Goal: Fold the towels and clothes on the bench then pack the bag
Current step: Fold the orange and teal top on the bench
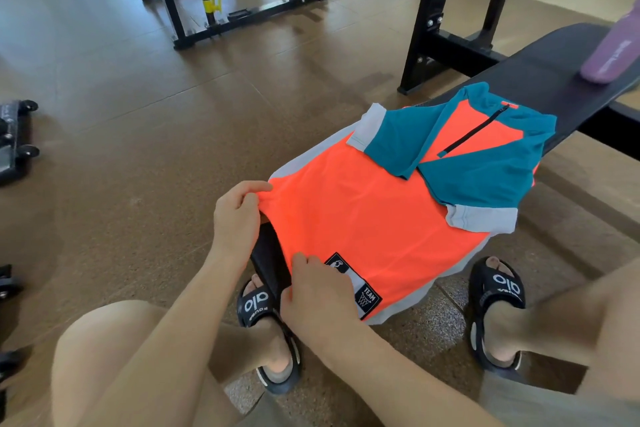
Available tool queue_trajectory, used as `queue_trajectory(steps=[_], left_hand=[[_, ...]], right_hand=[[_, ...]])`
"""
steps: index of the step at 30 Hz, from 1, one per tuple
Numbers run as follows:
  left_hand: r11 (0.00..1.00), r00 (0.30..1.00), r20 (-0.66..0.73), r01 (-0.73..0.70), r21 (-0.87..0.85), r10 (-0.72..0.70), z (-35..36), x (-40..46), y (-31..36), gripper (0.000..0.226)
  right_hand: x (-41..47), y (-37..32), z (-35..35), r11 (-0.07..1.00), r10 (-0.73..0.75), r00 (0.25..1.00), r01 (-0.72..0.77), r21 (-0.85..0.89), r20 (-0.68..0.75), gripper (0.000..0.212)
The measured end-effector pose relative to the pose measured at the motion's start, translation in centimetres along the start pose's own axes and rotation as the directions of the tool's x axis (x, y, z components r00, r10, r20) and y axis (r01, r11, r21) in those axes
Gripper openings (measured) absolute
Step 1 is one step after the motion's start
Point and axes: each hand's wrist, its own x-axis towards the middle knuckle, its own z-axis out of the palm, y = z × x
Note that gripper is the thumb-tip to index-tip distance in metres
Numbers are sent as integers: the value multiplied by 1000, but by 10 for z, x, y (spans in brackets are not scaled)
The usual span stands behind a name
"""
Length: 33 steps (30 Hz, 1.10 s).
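Note:
An orange and teal sports shirt (374, 211) with grey sleeve cuffs lies spread on the black bench (540, 80), its two sleeves folded in over the chest. My left hand (235, 215) pinches the shirt's near left corner at the hem. Close to the black label, my right hand (311, 291) grips the bottom hem. The near end of the bench is mostly hidden under the shirt. No bag is in view.
A purple folded item (613, 55) lies at the far end of the bench. Black rack frames (242, 17) stand on the brown floor behind. My feet in black slides (263, 315) straddle the bench. Dark equipment (14, 142) sits at the left edge.

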Motion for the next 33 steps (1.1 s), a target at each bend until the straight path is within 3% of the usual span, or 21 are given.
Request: queue_trajectory(steps=[4, 9, 12, 14, 17, 19, 22, 26, 29, 33], left_hand=[[932, 967, 47, -255, 259, 252, 4, 5, 13, 50], [709, 842, 304, -539, 454, 445, 36, 26, 44, 31], [604, 793, 401, -610, 514, 459, 71, 44, 76, 19], [477, 748, 453, -661, 580, 486, 98, 54, 100, 16], [295, 662, 537, -732, 614, 524, 141, 71, 130, 30], [225, 625, 583, -758, 612, 518, 173, 85, 144, 29], [171, 625, 620, -756, 632, 474, 219, 107, 161, 19], [73, 607, 681, -766, 639, 410, 282, 133, 173, 22], [-54, 554, 747, -789, 612, 368, 330, 153, 172, 24], [-120, 537, 767, -786, 606, 353, 386, 182, 167, 29]], right_hand=[[5, 40, -37, 991, 56, 997, -62, 117, 55, 17], [18, 118, -83, 963, 180, 973, -204, 177, 144, 15], [27, 162, -110, 946, 216, 960, -251, 206, 178, 25], [34, 189, -126, 936, 243, 944, -289, 203, 225, 18], [48, 230, -152, 888, 304, 899, -387, 247, 316, 7], [59, 260, -167, 828, 342, 871, -457, 326, 352, 7], [79, 310, -185, 736, 409, 830, -545, 400, 379, 14], [106, 368, -207, 750, 455, 813, -570, 336, 363, 8], [124, 405, -216, 787, 482, 811, -567, 244, 330, 17], [142, 445, -213, 843, 494, 848, -521, 131, 194, 25]])
